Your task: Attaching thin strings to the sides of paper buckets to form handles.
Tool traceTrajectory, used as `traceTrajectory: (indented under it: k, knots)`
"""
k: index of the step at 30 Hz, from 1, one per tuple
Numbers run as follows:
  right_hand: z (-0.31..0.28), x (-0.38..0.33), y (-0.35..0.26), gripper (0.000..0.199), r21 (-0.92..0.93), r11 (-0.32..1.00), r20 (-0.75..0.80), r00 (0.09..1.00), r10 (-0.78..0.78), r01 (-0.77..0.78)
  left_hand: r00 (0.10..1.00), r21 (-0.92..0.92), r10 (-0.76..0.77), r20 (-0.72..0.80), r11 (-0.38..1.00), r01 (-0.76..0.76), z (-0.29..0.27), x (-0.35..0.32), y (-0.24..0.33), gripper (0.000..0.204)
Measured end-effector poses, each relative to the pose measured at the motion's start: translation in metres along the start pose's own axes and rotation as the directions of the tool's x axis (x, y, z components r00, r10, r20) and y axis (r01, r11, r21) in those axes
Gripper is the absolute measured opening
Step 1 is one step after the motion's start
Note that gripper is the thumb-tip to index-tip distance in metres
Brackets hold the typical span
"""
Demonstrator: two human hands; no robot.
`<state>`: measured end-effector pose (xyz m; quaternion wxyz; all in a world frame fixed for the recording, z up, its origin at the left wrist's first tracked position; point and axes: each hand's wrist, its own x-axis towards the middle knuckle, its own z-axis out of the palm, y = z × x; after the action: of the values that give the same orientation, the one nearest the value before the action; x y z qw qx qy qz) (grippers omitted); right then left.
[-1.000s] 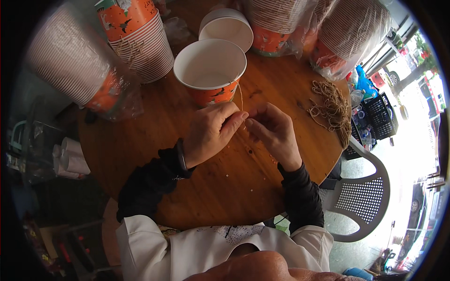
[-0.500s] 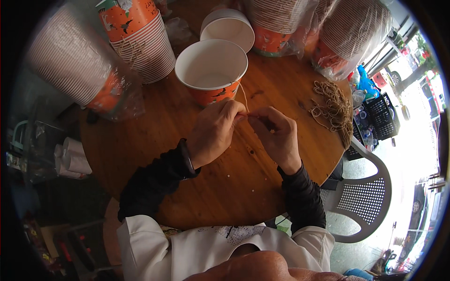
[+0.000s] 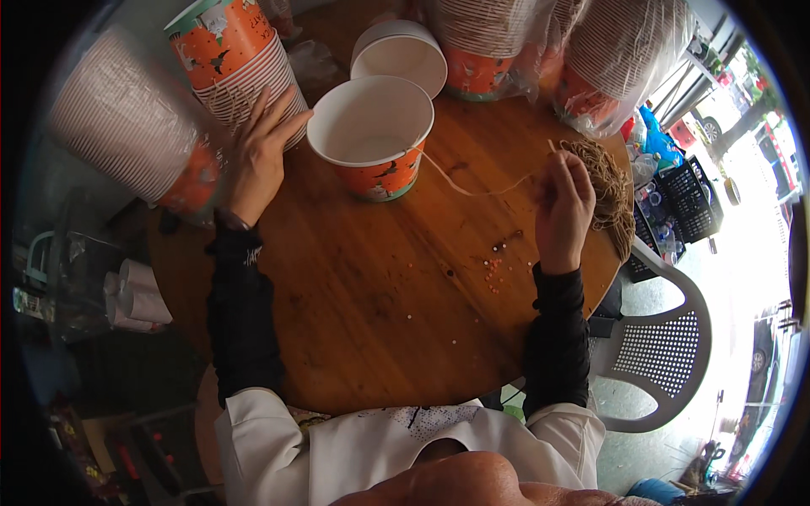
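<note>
An orange paper bucket point(image 3: 384, 181) with a white inside stands upright on the table. From a hole in its side a thin tan cord point(image 3: 466, 192) sags across to my right hand point(image 3: 563, 202), whose fingers are pinched on it. The cord's tip pokes up above those fingertips. My left hand point(image 3: 260, 164) is open, its fingers spread toward a stack of nested buckets point(image 3: 245, 93) at the left; whether they touch it I cannot tell. Close beside my right hand lies a bundle of tan cords point(image 3: 606, 185). Behind the bucket, another white bucket point(image 3: 401, 63) lies tilted.
Plastic-wrapped bucket stacks stand at the far left point(image 3: 126, 118) and back right point(image 3: 620, 63). Tiny orange and white beads point(image 3: 494, 271) are scattered on the wooden round table point(image 3: 363, 278). A grey plastic chair point(image 3: 650, 354) and black crates point(image 3: 685, 198) stand to the right.
My hands, together in front of the bucket before, have parted. The left went up-left and spread its fingers; the right moved right, drawing the cord out. Small beads now show on the table.
</note>
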<state>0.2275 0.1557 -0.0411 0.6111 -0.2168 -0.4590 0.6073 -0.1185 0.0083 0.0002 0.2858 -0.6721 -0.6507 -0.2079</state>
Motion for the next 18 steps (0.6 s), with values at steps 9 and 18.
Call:
traceTrajectory:
  k: [9, 18]
  knots:
    - [-0.011, 0.004, -0.002, 0.010, 0.008, 0.987, -0.111, 0.981, -0.160, 0.161, 0.988, -0.501, 0.101, 0.118, 0.865, -0.028, 0.004, 0.002, 0.082, 0.047]
    - [0.019, -0.021, 0.007, 0.010, -0.074, 0.991, 0.163, 0.982, -0.095, 0.108, 0.971, -0.504, 0.201, 0.129, 0.857, -0.110, -0.017, 0.001, 0.086, 0.077]
